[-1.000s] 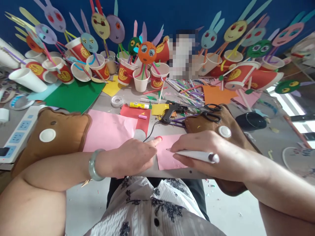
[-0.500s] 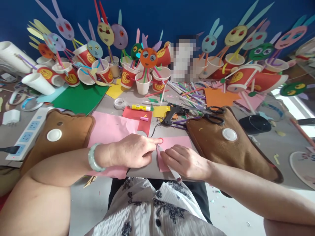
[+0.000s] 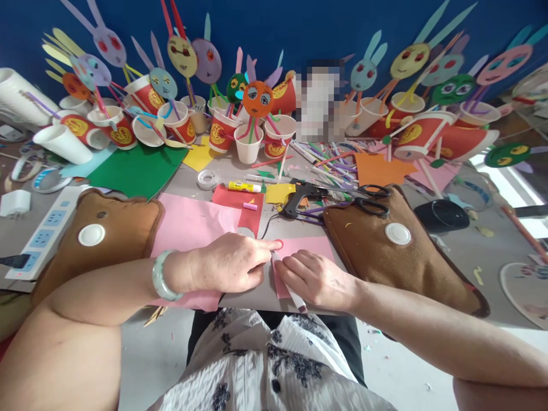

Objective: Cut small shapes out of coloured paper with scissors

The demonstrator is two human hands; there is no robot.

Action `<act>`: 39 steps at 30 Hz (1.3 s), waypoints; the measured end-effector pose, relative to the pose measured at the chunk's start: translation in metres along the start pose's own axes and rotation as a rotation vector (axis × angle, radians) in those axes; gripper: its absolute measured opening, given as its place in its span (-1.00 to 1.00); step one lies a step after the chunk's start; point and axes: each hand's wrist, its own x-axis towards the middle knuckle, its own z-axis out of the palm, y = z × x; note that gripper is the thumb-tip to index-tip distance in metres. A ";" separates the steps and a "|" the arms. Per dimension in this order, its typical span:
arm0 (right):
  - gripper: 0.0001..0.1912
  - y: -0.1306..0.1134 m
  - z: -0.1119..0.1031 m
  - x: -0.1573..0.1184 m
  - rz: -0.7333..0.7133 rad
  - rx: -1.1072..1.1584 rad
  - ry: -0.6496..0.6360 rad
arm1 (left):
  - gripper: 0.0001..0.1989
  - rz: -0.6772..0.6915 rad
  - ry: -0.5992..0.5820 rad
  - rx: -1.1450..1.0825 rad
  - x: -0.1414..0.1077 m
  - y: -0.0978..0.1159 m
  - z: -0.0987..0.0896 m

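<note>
My right hand [image 3: 312,277] is closed around a white marker [image 3: 296,298] with a dark red end. The marker slants over a pink sheet of paper [image 3: 319,244], its upper end toward my lap and its tip close to my left fingertip. With the index finger stretched out and the other fingers curled, my left hand [image 3: 233,260] presses on the edge of a small red-rimmed round shape [image 3: 279,244] on that sheet. Whether this shape is drawn or a separate piece, I cannot tell. Another pink sheet [image 3: 192,220] lies under my left wrist.
Brown plush pillows [image 3: 124,220] [image 3: 398,257] flank the work spot. Black scissors [image 3: 370,206] rest on the right one, beside a glue gun [image 3: 295,202]. Behind lie a glue stick [image 3: 244,186], tape roll [image 3: 207,179] and green paper [image 3: 137,171]. Paper-cup figures [image 3: 257,100] line the back.
The marker's upper end has swung slightly to the left, with my right hand shifting a little. My left index finger stays on the red-rimmed shape.
</note>
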 end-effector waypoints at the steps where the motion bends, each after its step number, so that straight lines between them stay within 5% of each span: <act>1: -0.69 0.000 0.000 0.000 0.000 0.001 -0.004 | -0.83 0.004 0.004 0.002 0.000 0.000 0.000; 11: -0.72 0.004 -0.002 -0.006 -0.007 0.074 -0.015 | -0.80 0.041 0.019 0.015 -0.001 -0.001 -0.001; 25: -0.72 0.011 -0.008 -0.015 0.015 0.071 -0.073 | -0.51 0.035 0.022 0.027 -0.003 0.000 0.003; 39: -0.57 0.018 -0.008 -0.021 0.059 0.172 -0.093 | -0.73 0.043 0.010 0.046 -0.002 -0.002 0.003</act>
